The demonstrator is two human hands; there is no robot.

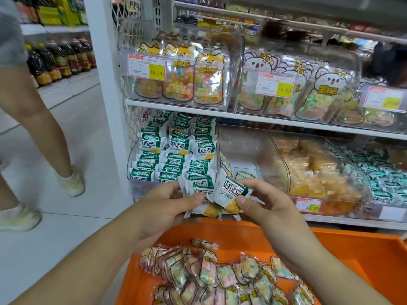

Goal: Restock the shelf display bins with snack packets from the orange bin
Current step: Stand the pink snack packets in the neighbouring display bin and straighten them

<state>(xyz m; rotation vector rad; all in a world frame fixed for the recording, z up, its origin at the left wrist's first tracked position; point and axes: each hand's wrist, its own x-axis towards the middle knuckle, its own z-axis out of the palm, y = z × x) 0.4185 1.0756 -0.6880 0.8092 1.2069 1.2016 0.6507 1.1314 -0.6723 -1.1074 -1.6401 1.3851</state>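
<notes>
Left hand point(167, 208) grips a small bunch of green-and-white snack packets point(198, 190), thumb curled over them; right hand point(259, 201) pinches one more packet point(231, 192) just beside it. Both are held above the orange bin point(352, 256), which holds pastel packets point(220, 274), in front of the clear display bin point(171, 148) stacked with matching green packets

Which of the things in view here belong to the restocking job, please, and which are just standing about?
Job:
- left hand holding green-white packets
- right hand holding one packet
- orange bin
- green-white packet display bin

Standing about:
- oil bottles
- passer-by's legs
- candy pouch bins
</notes>
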